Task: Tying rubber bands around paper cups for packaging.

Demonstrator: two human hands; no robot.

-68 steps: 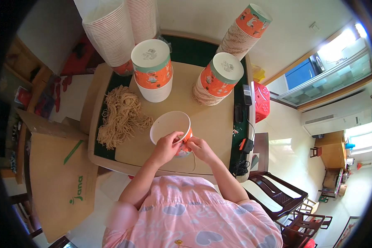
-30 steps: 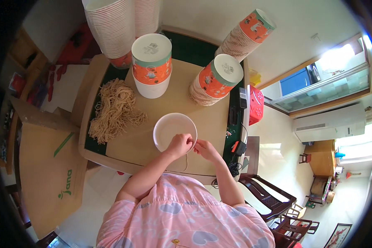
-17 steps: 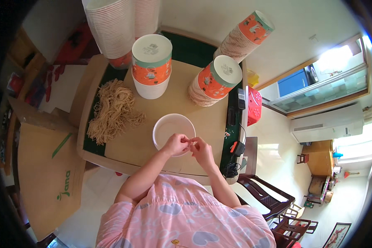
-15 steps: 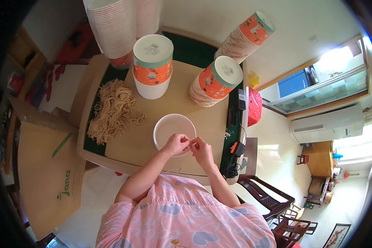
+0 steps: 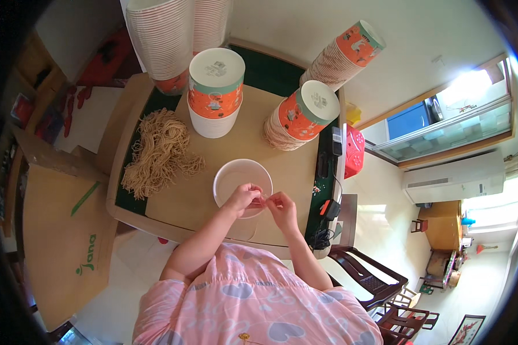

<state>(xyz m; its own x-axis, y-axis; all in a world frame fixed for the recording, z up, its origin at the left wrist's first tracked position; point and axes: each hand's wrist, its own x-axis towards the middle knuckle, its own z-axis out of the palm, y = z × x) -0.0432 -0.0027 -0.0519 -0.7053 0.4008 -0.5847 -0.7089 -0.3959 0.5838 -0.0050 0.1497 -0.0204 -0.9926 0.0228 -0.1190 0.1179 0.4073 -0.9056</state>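
Paper bowl, white inside and round, (image 5: 242, 185) stands upright on the tan wooden tabletop (image 5: 172, 198), directly in front of me, near the table's front edge. My left hand (image 5: 243, 199) lies over its near rim with the fingers curled in, and my right hand (image 5: 281, 207) meets it just beside the rim; between the two sets of fingertips I pinch a small reddish thing (image 5: 261, 200), too small to make out. Both hands are narrowed to a pinch, not spread.

I judge the bowl light and thin-walled: it will slide or tip if I nudge it, and the wall will dent under a squeeze. The rolled rim is the stiffest part, so thumb inside and fingers outside at the rim is the safest hold, or a flat palm under the base. The little piece between my fingers looks flimsy and needs only a fingertip grip.

To the left of the bowl, well apart, lies a loose pile of dry tan noodles (image 5: 157, 152), brittle by the look of it. Beyond stand stacks of orange-and-green printed paper bowls: one upside down (image 5: 216, 89), one leaning on its side (image 5: 296, 115), another farther back (image 5: 344, 54), and a tall white-ribbed stack (image 5: 158, 35) at the far edge.
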